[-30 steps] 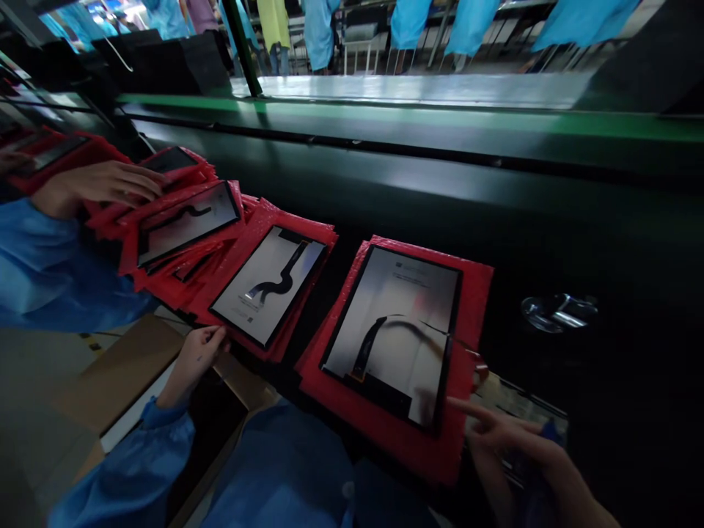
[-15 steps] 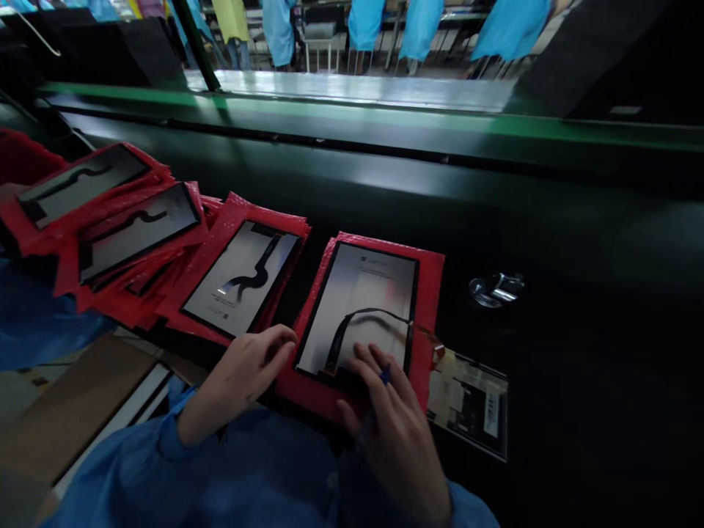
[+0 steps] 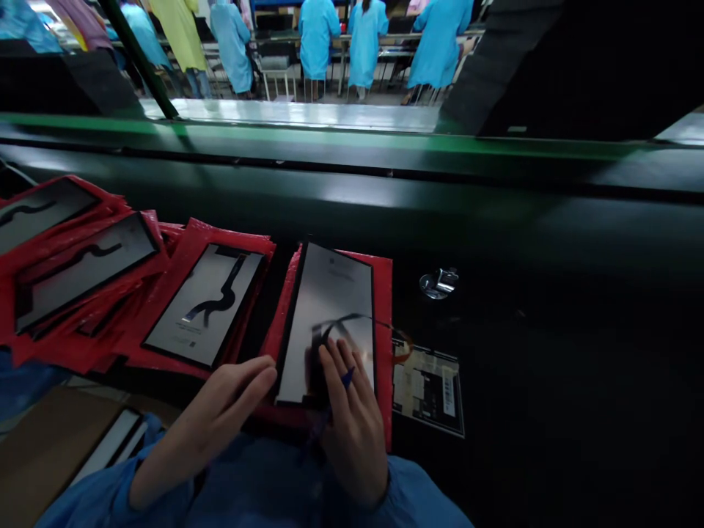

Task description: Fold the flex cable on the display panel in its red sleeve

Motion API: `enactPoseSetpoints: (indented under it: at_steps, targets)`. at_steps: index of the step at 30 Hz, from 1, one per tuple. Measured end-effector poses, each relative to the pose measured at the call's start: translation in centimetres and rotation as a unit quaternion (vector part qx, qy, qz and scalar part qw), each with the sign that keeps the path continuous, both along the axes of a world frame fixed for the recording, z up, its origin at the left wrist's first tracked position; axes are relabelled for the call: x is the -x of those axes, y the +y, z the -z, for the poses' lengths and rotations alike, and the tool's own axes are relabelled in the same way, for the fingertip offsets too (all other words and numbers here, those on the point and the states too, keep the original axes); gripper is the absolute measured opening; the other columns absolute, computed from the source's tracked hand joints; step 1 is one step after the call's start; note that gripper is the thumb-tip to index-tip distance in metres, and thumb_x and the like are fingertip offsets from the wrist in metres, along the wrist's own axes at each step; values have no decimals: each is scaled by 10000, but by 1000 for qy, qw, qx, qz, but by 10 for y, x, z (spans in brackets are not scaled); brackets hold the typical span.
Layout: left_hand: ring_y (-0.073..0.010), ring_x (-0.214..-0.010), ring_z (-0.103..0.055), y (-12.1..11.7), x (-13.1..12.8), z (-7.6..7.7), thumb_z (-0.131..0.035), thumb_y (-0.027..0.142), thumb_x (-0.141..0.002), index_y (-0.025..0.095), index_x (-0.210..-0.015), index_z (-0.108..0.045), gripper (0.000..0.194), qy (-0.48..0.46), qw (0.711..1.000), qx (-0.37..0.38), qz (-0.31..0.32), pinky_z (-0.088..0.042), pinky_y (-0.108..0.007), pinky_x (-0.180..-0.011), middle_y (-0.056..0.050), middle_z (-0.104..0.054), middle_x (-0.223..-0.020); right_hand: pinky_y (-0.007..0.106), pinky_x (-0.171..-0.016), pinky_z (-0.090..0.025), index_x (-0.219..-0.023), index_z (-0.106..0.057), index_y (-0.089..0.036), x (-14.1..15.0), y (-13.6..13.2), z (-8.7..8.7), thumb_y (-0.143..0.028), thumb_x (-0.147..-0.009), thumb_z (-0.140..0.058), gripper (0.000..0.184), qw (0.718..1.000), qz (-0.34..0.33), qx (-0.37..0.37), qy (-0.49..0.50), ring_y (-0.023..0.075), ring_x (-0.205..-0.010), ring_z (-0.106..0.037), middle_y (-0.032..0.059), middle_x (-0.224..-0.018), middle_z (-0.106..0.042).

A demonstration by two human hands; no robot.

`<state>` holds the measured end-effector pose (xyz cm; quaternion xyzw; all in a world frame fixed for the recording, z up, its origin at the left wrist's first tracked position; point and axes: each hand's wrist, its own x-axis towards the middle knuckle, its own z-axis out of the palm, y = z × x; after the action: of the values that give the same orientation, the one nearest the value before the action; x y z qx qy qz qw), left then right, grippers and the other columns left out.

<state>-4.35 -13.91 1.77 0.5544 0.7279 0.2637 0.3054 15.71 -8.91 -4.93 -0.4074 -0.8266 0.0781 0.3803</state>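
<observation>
A grey display panel (image 3: 333, 293) with a black flex cable (image 3: 344, 321) lies on a red bubble pouch (image 3: 383, 293) in front of me. Its left edge looks lifted off the pouch. My left hand (image 3: 220, 411) has its fingertips on the panel's lower left corner. My right hand (image 3: 352, 425) lies flat on the panel's near end, over the cable. A blue pen (image 3: 346, 378) is tucked between its fingers.
A small printed board (image 3: 429, 385) lies right of the pouch and a shiny metal piece (image 3: 438, 282) beyond it on the dark belt (image 3: 550, 308). More panels on red pouches (image 3: 206, 304) overlap at left. A cardboard box (image 3: 49, 440) sits low left. People in blue coats (image 3: 330, 37) stand far back.
Both my hands came onto the nearest panel, the right one from its right side. The panel's left edge has risen off the pouch. The view swung right and a co-worker's hand left the frame.
</observation>
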Motion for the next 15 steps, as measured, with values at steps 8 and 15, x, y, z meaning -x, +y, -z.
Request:
enactPoseSetpoints:
  at_steps: [8, 15]
  targets:
    - [-242, -943, -756, 55, -29, -6, -339, 213, -1009, 167, -1259, -660, 409, 242, 932, -61, 262, -605, -357, -793, -129, -615, -1424, 462, -1041, -557, -1551, -423, -225, -9, -5, -5, -264, -1063, -314, 501, 989, 68, 2, 131, 335, -1308, -591, 114, -1480, -556]
    - [-235, -855, -762, 67, -12, 24, -553, 288, -966, 251, -1380, -564, 415, 340, 899, -47, 271, -608, -342, -656, -121, -458, -1570, 461, -849, -656, -1430, -591, -225, -49, -5, 5, -314, -960, -617, 478, 970, 157, 84, 165, 369, -1087, -727, 128, -1273, -710]
